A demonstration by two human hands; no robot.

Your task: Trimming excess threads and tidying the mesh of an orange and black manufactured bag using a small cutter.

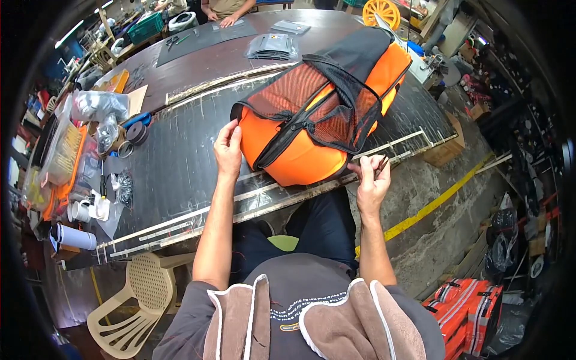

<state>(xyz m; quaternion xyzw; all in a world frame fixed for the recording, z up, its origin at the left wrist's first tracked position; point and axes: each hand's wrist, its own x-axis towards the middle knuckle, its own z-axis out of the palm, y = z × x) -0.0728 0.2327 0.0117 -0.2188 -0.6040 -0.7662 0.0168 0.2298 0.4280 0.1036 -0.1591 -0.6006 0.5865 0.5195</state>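
A large orange and black bag [294,159] with mesh panels lies across the near part of the dark work table. Its black zipper [294,127] runs along the middle, and a mesh flap [345,123] is folded over on the right. My left hand [228,150] pinches the bag's black edge at its left corner, fingers closed. At the bag's lower right corner is my right hand [371,183], closed around what looks like small dark thread snips [384,162]. Its fingertips are beside the bag's edge; whether they also grip the fabric I cannot tell.
A clear bin [63,150], a white tumbler [75,236], mugs and tape rolls [137,133] crowd the table's left end. Packaged grey pieces [272,46] lie farther back, near another person's hands [229,21]. A plastic chair [150,285] and orange bags [465,315] stand below.
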